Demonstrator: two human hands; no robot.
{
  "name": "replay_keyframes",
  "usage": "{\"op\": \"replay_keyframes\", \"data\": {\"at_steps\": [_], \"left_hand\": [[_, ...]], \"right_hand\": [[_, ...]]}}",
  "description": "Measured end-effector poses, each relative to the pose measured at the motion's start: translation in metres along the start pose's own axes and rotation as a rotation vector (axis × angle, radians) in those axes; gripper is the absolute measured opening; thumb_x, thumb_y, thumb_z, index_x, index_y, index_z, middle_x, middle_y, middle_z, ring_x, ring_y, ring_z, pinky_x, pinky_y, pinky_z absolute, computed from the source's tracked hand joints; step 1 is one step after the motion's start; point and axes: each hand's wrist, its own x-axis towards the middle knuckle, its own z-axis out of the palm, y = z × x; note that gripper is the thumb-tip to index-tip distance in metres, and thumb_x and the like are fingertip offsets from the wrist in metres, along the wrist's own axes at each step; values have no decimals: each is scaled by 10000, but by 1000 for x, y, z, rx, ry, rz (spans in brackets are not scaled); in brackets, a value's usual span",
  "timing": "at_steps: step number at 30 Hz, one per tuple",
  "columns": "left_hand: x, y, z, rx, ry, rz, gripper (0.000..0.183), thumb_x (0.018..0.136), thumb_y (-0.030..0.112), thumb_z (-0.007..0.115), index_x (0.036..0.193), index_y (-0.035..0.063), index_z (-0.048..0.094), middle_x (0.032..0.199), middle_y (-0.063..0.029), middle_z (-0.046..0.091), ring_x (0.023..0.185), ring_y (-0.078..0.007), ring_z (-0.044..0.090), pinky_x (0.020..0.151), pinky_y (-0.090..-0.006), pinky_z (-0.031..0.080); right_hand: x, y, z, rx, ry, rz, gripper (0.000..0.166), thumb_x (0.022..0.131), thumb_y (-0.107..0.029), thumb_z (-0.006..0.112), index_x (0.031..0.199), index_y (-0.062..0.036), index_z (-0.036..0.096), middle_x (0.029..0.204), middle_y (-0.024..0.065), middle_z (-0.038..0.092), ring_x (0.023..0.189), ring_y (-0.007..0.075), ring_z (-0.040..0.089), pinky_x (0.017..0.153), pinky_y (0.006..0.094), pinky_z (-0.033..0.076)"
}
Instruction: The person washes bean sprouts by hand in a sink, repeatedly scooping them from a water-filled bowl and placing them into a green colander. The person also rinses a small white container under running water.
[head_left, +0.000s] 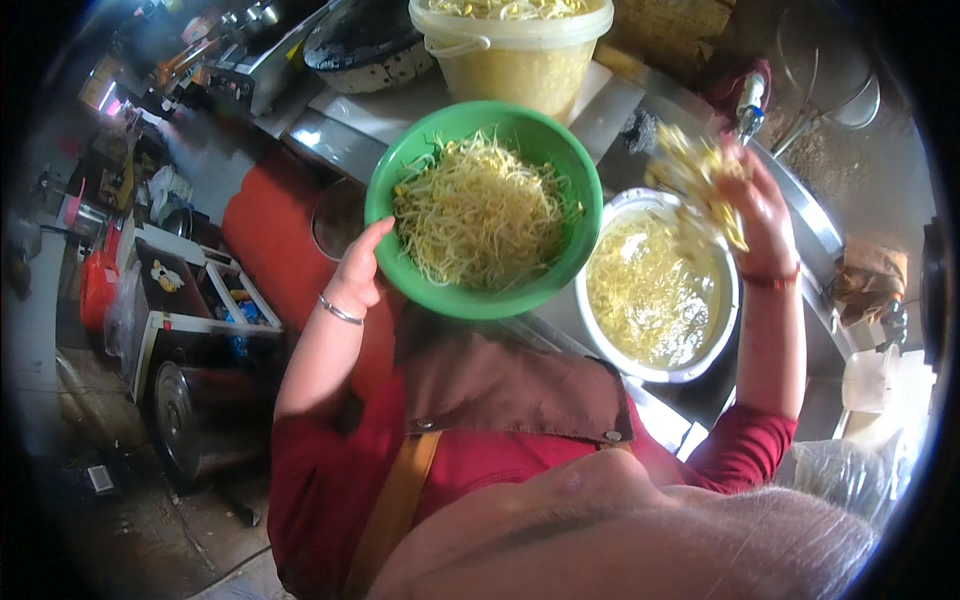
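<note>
My left hand (360, 266) grips the rim of a green plastic bowl (480, 304), thumb over the edge and fingers hidden beneath. A heap of bean sprouts (484, 214) fills the bowl's middle. To its right stands a white basin (729, 322) of water, with more sprouts (637, 277) floating in it. Above the basin's far right side, my right hand (757, 202) holds a bunch of bean sprouts (694, 176), blurred by motion. Some strands hang below the fingers towards the water.
Behind the bowl stands a translucent plastic bucket (517, 67) heaped with sprouts. A tap (748, 120) rises at the metal sink's far edge. A round black griddle (367, 45) lies at the back left. A red surface (277, 232) and a wheeled cart (202, 300) are on the left.
</note>
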Motion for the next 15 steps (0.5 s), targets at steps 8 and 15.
{"op": "replay_keyframes", "data": {"at_steps": [8, 15], "left_hand": [[0, 4, 9, 4, -51, 25, 435, 876, 332, 505, 1195, 37, 476, 1148, -75, 551, 1024, -208, 542, 891, -349, 436], [-2, 0, 5, 5, 3, 63, 486, 847, 342, 546, 1220, 43, 457, 1184, -73, 531, 1054, -218, 522, 910, -363, 415]], "right_hand": [[58, 53, 126, -864, -833, -506, 317, 761, -151, 646, 1058, -71, 571, 1032, 153, 577, 905, 274, 581, 793, 330, 473], [57, 41, 44, -711, -331, -364, 267, 756, -129, 650, 1020, -102, 622, 949, 85, 623, 897, 192, 600, 760, 309, 483]]}}
